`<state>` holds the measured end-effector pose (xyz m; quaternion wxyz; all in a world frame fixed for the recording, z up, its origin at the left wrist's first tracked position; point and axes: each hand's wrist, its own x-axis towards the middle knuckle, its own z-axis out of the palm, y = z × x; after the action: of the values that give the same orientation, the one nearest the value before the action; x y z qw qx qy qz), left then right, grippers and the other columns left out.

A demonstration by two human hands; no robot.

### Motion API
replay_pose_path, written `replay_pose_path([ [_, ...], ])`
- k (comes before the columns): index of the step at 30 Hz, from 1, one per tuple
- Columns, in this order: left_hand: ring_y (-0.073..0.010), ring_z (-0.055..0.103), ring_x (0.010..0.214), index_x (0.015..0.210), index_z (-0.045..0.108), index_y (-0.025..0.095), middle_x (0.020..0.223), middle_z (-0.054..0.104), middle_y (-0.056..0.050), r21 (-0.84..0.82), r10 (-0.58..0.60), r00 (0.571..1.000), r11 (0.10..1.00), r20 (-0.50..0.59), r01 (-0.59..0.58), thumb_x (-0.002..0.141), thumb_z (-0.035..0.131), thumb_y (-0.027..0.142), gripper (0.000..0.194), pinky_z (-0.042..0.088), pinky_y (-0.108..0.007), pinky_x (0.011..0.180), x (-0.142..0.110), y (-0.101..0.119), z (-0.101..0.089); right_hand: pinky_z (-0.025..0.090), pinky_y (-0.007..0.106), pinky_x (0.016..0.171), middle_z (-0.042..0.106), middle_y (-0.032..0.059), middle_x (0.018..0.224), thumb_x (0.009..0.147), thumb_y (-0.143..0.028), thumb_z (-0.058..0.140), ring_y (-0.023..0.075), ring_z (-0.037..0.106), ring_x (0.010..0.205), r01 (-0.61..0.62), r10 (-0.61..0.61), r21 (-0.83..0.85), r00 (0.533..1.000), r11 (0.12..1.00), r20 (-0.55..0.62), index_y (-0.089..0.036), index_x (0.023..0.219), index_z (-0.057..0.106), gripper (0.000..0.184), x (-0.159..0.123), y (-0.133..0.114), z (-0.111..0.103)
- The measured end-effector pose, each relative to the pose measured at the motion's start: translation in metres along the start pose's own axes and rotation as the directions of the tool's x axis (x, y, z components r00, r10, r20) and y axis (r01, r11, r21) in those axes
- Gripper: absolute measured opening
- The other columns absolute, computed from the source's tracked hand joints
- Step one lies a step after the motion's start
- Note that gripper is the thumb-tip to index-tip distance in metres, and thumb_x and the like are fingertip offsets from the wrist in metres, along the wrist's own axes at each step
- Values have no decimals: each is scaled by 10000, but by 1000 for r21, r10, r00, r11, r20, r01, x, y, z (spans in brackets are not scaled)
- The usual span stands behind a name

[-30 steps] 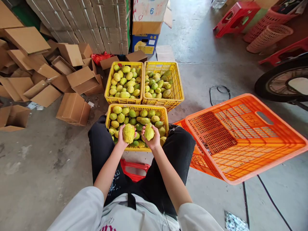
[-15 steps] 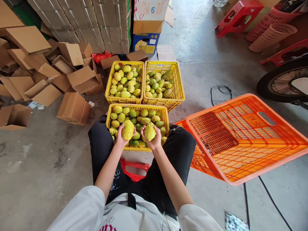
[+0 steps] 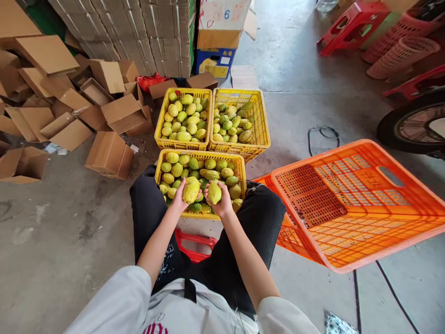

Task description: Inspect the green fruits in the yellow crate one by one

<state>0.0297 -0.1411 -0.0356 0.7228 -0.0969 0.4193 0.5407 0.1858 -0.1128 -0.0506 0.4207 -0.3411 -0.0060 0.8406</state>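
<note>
Over the front yellow crate (image 3: 243,178), both hands hold fruit. My left hand (image 3: 178,199) is wrapped round the side of a large, lumpy yellow papaya (image 3: 191,189). Held in my right hand (image 3: 225,202) is a smaller yellow-green papaya (image 3: 214,192), its pointed end turned up towards me. The two fruits are close together but apart. Below them the crate, between my knees, is full of green and yellow papayas (image 3: 209,174); some are hidden by my hands.
Behind stand two more yellow crates of papayas, a left one (image 3: 157,134) and a right one (image 3: 266,125). An orange crate (image 3: 347,260) lies tilted at my right. Cardboard boxes (image 3: 107,153) are heaped left. A red stool (image 3: 194,254) is under me; a wheel (image 3: 385,123) stands far right.
The papaya in my left hand has turned and moved slightly right. The one in my right hand has turned, and the two fruits are nearer each other. The view has shifted slightly.
</note>
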Motion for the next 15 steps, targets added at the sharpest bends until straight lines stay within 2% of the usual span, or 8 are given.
replay_pose_path([
  [3, -285, 749, 894, 1158, 689, 82, 967, 763, -167, -36, 47, 999, 998, -6, -47, 1036, 437, 525, 524, 625, -382, 812, -1, -1, 0, 671, 385, 780, 732, 45, 824, 821, -341, 685, 250, 747, 893, 34, -32, 45, 999, 998, -41, -212, 944, 648, 182, -2, 0, 1],
  [5, -312, 736, 1044, 1220, 672, 101, 1029, 771, -159, -86, 88, 996, 993, 3, -87, 1052, 391, 486, 505, 600, -444, 943, -3, -1, 0, 660, 434, 847, 753, 79, 892, 824, -348, 660, 284, 741, 1000, 56, -53, 83, 998, 995, -46, -202, 962, 662, 201, -4, -1, 3],
  [9, -299, 697, 1188, 1323, 631, 175, 1139, 771, -119, -159, 124, 992, 980, 18, -119, 1048, 414, 378, 405, 553, -496, 1041, -3, -1, 0, 616, 506, 952, 757, 135, 1064, 814, -327, 597, 318, 690, 1169, 74, -74, 124, 997, 989, -4, -175, 1022, 681, 271, -8, -3, 6],
  [12, -293, 676, 1224, 1277, 658, 162, 1152, 764, -119, -150, 159, 987, 976, -27, -161, 1019, 505, 419, 394, 546, -432, 1063, 0, -2, -1, 627, 470, 927, 760, 117, 1010, 843, -339, 589, 287, 718, 1082, 123, -120, 106, 992, 987, -40, -176, 1021, 679, 258, -7, -4, 7],
  [15, -284, 676, 1205, 1226, 675, 162, 1132, 758, -116, -108, 199, 976, 972, -88, -208, 950, 619, 424, 385, 547, -411, 1064, 1, -5, -3, 655, 324, 756, 742, 66, 867, 877, -366, 602, 197, 724, 804, 145, -137, 91, 987, 985, -86, -186, 953, 670, 207, -6, -4, 7],
])
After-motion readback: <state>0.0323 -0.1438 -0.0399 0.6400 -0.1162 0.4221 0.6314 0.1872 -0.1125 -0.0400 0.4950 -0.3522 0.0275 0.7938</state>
